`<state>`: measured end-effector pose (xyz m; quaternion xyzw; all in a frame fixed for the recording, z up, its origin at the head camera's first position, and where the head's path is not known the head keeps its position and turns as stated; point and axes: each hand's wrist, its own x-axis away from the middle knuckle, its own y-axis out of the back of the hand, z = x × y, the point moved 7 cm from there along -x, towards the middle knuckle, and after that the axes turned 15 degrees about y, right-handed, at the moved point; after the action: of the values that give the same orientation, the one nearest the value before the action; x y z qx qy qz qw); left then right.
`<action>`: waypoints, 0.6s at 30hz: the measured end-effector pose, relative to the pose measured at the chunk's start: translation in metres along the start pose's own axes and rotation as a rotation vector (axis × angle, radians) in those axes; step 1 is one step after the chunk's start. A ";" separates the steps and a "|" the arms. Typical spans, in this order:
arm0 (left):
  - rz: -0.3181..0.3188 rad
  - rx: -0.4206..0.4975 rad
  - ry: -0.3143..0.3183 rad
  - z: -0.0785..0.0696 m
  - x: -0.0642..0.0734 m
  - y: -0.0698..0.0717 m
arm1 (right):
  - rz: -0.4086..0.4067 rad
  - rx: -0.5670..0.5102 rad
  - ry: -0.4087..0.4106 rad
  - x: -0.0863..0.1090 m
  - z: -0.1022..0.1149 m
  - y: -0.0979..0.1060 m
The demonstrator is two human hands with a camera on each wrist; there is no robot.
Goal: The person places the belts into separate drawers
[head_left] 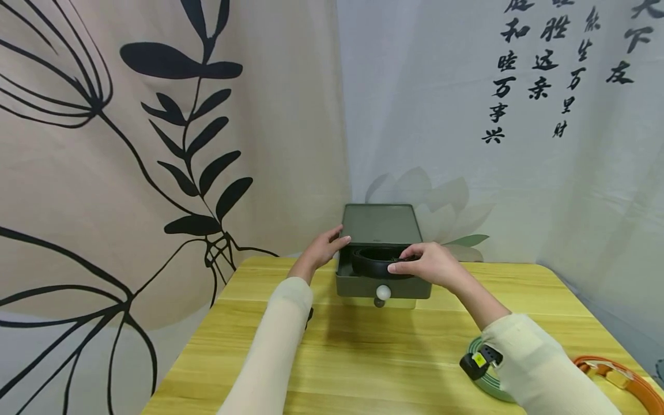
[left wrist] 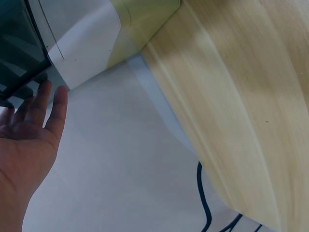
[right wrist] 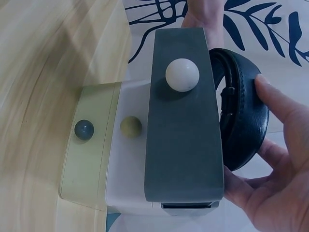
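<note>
A coiled black belt (head_left: 369, 266) sits partly in the pulled-out top drawer (head_left: 355, 286) of a small chest (head_left: 383, 223), rising above the drawer's front. My right hand (head_left: 434, 265) pinches the belt's right side, thumb toward the front; in the right wrist view the belt's buckle (right wrist: 227, 99) shows inside the coil. At the chest's left side is my left hand (head_left: 323, 249), fingers extended along the top and side. In the left wrist view those fingers (left wrist: 59, 108) look fairly straight beside the dark green top section.
The chest stands at the back of a wooden table (head_left: 363, 369). Below the dark drawer are a white drawer (right wrist: 129, 169) and a pale green one (right wrist: 87, 164), each with a round knob. A coiled green belt (head_left: 487, 383) and an orange belt (head_left: 640, 386) lie at the front right.
</note>
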<state>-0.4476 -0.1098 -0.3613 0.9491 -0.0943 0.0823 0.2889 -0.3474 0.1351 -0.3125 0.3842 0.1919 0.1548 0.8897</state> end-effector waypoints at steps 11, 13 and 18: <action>0.001 0.002 0.012 0.001 0.000 0.001 | -0.008 -0.002 -0.025 -0.005 -0.005 -0.002; -0.001 -0.001 0.014 0.001 0.000 0.001 | -0.017 0.006 -0.028 -0.006 -0.005 -0.002; 0.000 0.001 0.011 0.002 0.000 0.002 | -0.046 0.011 -0.028 -0.010 -0.007 -0.007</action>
<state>-0.4482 -0.1120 -0.3619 0.9488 -0.0925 0.0876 0.2890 -0.3584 0.1311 -0.3196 0.3866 0.1890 0.1278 0.8936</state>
